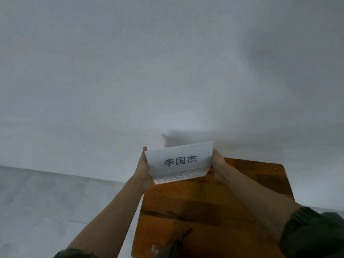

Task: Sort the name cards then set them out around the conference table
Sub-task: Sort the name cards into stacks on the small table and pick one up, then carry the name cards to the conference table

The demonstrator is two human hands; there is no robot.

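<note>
Squeezing the name cards endwise, the left hand and right hand could spill them if either grip slackens.

- The white wall stands close behind the name cards and blocks the way forward.
- Open worktop wood lies below the cards.
- Open floor lies to the left.

Plain room: white wall, wooden table
</note>
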